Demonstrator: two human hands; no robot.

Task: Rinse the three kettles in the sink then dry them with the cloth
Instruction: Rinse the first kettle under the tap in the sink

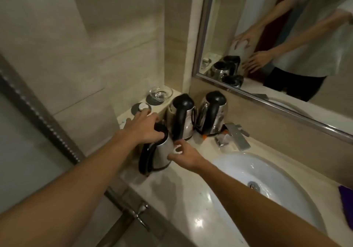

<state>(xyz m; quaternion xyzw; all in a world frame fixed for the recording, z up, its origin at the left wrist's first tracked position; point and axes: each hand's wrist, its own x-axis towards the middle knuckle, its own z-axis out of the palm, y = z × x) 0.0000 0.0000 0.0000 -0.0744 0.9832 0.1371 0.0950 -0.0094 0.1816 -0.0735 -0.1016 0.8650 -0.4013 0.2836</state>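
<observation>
Kettle nearest of three, upright; left hand grip spread over lid, right hand grip spread touching right flank; sink lies right.

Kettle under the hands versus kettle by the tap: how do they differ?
The near kettle has the left hand on its lid and right hand at its side; the tap-side kettle stands untouched. Near kettle's handle points left, the other's toward the camera. Both: steel, black handles.
</observation>
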